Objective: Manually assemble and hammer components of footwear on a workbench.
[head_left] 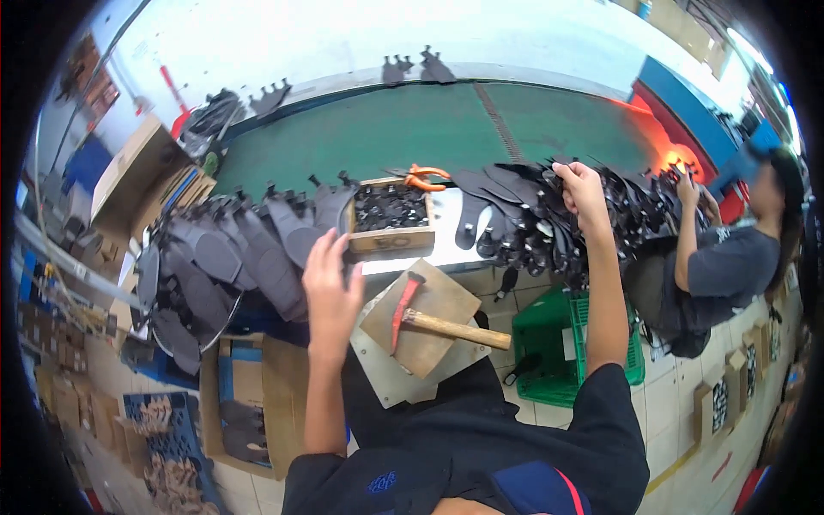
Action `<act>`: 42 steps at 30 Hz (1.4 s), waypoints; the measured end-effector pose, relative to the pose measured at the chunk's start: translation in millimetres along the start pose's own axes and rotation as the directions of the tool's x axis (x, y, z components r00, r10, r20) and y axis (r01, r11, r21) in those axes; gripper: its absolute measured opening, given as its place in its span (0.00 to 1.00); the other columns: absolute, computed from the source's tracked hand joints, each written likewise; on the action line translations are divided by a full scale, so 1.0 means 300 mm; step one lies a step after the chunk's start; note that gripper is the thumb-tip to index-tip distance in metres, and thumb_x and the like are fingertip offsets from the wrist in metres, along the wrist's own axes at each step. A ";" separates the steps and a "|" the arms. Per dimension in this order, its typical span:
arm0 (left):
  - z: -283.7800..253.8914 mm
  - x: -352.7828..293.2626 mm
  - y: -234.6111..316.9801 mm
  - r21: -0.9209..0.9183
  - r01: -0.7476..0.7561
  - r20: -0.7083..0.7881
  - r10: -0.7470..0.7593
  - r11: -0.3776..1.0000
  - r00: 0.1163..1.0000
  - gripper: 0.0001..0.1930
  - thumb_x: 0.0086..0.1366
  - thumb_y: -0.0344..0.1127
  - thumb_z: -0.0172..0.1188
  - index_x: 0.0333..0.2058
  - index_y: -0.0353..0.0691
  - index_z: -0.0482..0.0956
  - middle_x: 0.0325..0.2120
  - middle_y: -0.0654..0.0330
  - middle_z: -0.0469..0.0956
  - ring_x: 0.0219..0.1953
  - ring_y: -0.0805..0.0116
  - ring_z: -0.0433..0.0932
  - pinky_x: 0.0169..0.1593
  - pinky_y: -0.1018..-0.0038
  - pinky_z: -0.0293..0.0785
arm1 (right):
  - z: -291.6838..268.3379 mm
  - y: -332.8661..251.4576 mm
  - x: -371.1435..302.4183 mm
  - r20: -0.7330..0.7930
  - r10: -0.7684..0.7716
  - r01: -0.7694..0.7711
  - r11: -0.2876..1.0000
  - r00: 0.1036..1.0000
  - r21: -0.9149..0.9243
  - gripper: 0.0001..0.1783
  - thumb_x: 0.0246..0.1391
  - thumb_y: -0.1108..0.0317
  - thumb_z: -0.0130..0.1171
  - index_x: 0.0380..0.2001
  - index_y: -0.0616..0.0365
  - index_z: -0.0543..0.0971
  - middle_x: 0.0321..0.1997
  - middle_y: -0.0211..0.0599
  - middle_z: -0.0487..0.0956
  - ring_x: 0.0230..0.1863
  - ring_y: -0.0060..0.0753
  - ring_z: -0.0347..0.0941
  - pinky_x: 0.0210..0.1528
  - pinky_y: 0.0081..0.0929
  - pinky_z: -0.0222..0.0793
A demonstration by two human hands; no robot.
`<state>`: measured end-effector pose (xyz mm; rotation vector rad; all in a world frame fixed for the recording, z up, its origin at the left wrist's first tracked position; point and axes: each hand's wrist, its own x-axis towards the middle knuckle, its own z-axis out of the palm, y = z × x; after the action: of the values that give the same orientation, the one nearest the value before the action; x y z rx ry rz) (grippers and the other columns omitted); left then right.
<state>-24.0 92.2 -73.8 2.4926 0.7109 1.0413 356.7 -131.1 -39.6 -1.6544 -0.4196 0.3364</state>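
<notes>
My right hand (584, 196) reaches over a heap of black sandals (542, 219), its fingers closed in a pinch; what they hold, if anything, is hidden. To the left, my left hand (333, 287) is raised with its fingers apart and empty, beside a row of dark grey shoe soles (232, 245). Near it stands a wooden box (395, 241) full of small black parts. Pincers with orange handles (427, 176) lie at the box's far right corner. In front of my body, a hammer (455, 330) with a red head and wooden handle rests on a brown board (439, 299).
A green plastic crate (536, 382) stands on the floor below the heap. Another person (730, 266) works at the right, near a glowing orange heater (674, 154). An open cardboard box (283, 412) sits at lower left. Beyond the worktop runs a green surface (369, 137).
</notes>
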 end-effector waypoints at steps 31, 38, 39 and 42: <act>0.294 -0.163 -0.011 0.053 0.084 -0.058 -0.081 0.995 0.995 0.23 0.68 0.45 0.58 0.53 0.33 0.74 0.49 0.47 0.76 0.54 0.47 0.73 0.58 0.62 0.68 | 0.113 0.269 -0.756 0.202 0.152 -0.100 0.964 0.968 -0.246 0.14 0.58 0.63 0.64 0.29 0.63 0.75 0.14 0.26 0.70 0.15 0.18 0.66 0.16 0.23 0.59; 0.337 0.180 -0.038 0.021 -0.104 -0.036 0.105 0.994 0.994 0.09 0.66 0.33 0.56 0.43 0.41 0.80 0.39 0.54 0.79 0.42 0.53 0.76 0.47 0.61 0.74 | -0.019 0.347 -0.860 0.066 0.114 -0.131 0.898 0.991 0.421 0.19 0.65 0.63 0.55 0.20 0.55 0.67 0.13 0.24 0.62 0.10 0.17 0.56 0.12 0.20 0.54; 0.370 0.241 -0.084 0.183 -0.152 -0.006 0.155 0.971 0.988 0.09 0.63 0.30 0.57 0.41 0.42 0.81 0.38 0.54 0.79 0.42 0.54 0.77 0.47 0.61 0.75 | -0.019 0.351 -0.868 0.021 0.194 -0.186 0.900 0.981 0.394 0.20 0.65 0.62 0.56 0.20 0.56 0.67 0.12 0.24 0.63 0.09 0.17 0.56 0.12 0.19 0.53; 0.438 0.355 -0.219 0.259 -0.149 0.365 0.046 0.954 0.930 0.10 0.57 0.35 0.65 0.38 0.43 0.84 0.39 0.56 0.79 0.44 0.54 0.79 0.47 0.60 0.76 | -0.013 0.394 -0.872 0.010 0.231 -0.226 0.941 0.973 0.252 0.17 0.63 0.58 0.60 0.25 0.58 0.73 0.14 0.22 0.65 0.11 0.14 0.57 0.12 0.18 0.51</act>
<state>116.1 190.3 -134.5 2.8819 0.6642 0.5149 135.4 -266.4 -162.6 -1.4567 -0.1601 0.5250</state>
